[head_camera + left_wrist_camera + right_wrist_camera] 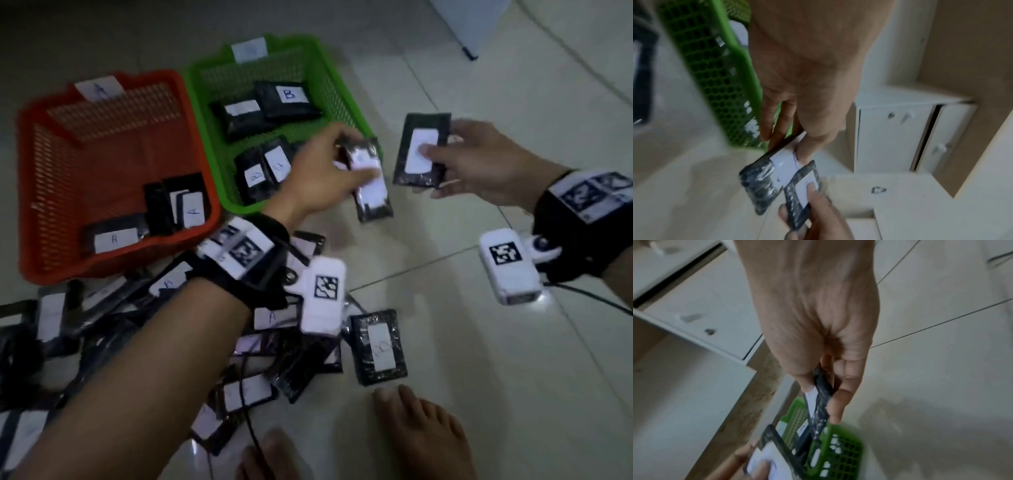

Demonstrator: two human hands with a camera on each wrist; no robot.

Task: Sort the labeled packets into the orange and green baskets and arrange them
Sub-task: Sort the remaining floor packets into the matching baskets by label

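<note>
A pale tiled floor (513, 120) carries the orange basket (30, 192) far left, the green basket (329, 72) beside it, and a packet heap (260, 346) near left.

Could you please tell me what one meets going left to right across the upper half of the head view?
Orange basket → green basket → left hand → packet it grips → packet the right hand pinches → right hand.

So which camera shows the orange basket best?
The head view: the whole orange basket shows there, with packets labelled A inside. The left wrist and right wrist views show only the green basket, never the orange one.
</note>
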